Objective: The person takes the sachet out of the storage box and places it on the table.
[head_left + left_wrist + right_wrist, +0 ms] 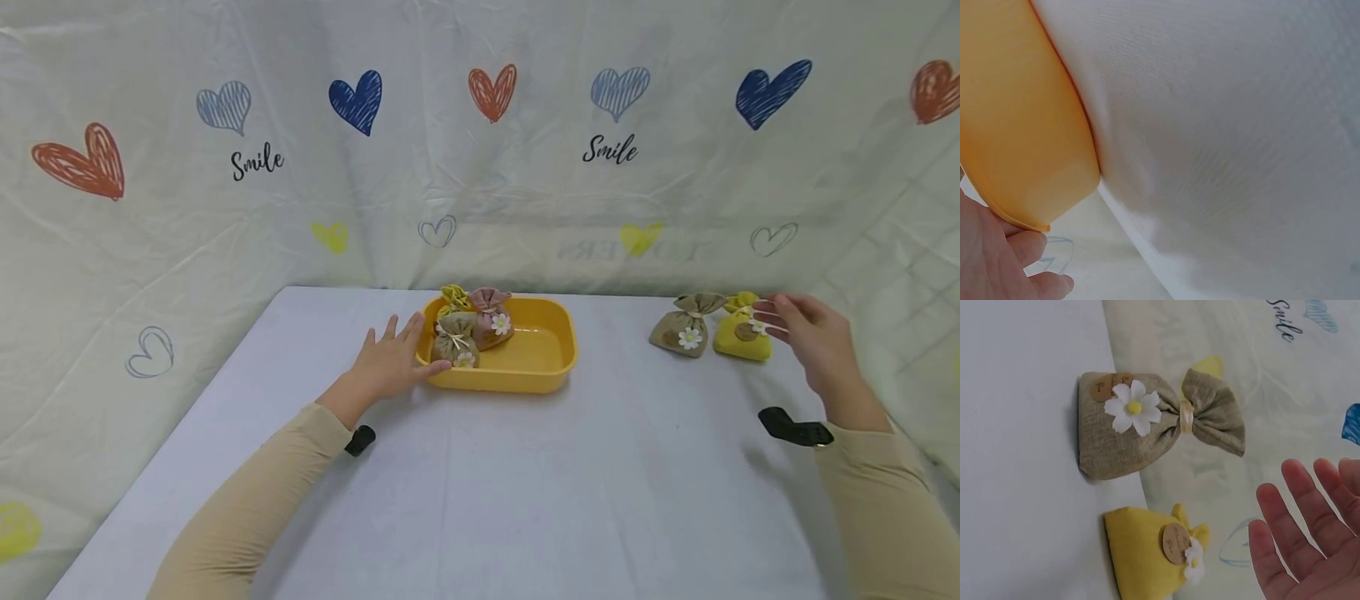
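My left hand [386,362] rests with spread fingers at the left end of a yellow tray [536,354]. In the left wrist view, its fingertips [1030,247] touch the tray's rim. Inside the tray's left part lie a beige pouch [450,333], a pink pouch [489,332] and a yellow pouch [454,297]. Off to the right, my right hand [821,337] hovers beside a small yellow pouch [727,340], its fingers extended; the right wrist view shows a gap between them. Left of that pouch stands a taupe pouch [1129,453] with a white flower and tied neck.
A white-covered table [525,492] carries the tray and pouches. Behind it hangs a pale curtain [427,175] printed with hearts and "Smile". Black straps, including one at the right wrist [795,429], sit by both sleeve cuffs.
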A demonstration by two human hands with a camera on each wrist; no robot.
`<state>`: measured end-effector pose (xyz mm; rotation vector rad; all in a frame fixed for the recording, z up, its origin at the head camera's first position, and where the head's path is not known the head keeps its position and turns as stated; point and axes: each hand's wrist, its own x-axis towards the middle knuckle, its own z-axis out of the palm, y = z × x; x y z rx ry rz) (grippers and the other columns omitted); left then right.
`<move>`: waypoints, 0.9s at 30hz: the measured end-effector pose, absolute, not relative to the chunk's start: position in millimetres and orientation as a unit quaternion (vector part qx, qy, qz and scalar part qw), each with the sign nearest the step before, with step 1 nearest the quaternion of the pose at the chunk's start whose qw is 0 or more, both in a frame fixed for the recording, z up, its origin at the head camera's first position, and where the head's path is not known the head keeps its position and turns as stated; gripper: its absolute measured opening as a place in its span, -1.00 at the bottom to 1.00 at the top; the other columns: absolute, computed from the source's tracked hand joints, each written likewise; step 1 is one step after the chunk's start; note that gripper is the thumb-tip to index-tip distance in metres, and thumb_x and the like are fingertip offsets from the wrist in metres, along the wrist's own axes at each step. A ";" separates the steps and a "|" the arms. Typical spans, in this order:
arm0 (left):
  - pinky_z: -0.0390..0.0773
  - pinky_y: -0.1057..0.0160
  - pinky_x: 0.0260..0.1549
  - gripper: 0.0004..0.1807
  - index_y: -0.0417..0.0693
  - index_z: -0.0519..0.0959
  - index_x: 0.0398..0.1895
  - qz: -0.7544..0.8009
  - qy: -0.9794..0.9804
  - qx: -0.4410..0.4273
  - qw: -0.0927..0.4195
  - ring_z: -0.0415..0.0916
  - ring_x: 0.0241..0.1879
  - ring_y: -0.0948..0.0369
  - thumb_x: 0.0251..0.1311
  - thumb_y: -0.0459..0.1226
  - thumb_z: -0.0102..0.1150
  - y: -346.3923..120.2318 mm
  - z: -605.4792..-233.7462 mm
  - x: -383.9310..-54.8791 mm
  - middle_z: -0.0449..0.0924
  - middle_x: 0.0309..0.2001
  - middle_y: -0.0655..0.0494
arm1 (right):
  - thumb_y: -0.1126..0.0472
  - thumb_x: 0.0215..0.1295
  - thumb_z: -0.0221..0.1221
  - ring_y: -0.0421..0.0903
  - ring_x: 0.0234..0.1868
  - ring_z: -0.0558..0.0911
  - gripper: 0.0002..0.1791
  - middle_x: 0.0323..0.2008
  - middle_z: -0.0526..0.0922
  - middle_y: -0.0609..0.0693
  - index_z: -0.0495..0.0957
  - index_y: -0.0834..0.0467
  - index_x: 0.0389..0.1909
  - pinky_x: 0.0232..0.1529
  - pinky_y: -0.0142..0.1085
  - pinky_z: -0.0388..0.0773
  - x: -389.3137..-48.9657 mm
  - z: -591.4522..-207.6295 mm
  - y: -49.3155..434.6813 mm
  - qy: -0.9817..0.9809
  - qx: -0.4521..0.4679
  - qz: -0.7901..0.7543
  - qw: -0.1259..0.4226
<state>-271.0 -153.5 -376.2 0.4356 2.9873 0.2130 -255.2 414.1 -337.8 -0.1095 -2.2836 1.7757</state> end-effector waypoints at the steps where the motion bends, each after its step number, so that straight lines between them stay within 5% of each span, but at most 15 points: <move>1: -0.22 -0.38 0.43 0.20 -0.16 -0.20 0.67 0.071 0.986 0.143 0.058 -0.29 0.59 -0.21 0.30 0.50 -0.20 -153.5 -376.0 -271.0 -0.20 0.66 -0.05 | -0.03 0.55 0.06 -0.50 -0.23 0.64 -0.78 -0.28 0.68 -0.47 0.55 -0.04 0.00 -0.24 -0.65 0.54 -254.5 -336.2 411.7 -0.783 -0.033 0.608 0.125; 13: -0.19 -0.38 0.43 0.20 -0.15 -0.20 0.67 0.067 0.986 0.140 0.059 -0.29 0.59 -0.21 0.29 0.51 -0.22 -153.9 -376.4 -272.6 -0.20 0.66 -0.04 | 0.00 0.62 -0.02 -0.53 -0.17 0.61 -0.81 -0.25 0.63 -0.52 0.54 -0.08 0.01 -0.20 -0.65 0.52 -256.7 -326.7 382.9 -0.832 0.003 0.537 0.141; 27: -0.21 -0.38 0.43 0.21 -0.16 -0.20 0.67 0.070 0.986 0.140 0.059 -0.29 0.59 -0.21 0.29 0.51 -0.21 -153.6 -377.3 -272.7 -0.19 0.66 -0.05 | 0.28 0.61 0.02 -0.45 -0.15 0.67 -0.78 -0.19 0.70 -0.39 0.63 0.00 -0.02 -0.14 -0.63 0.53 -257.9 -330.3 349.2 -0.810 0.133 0.546 0.169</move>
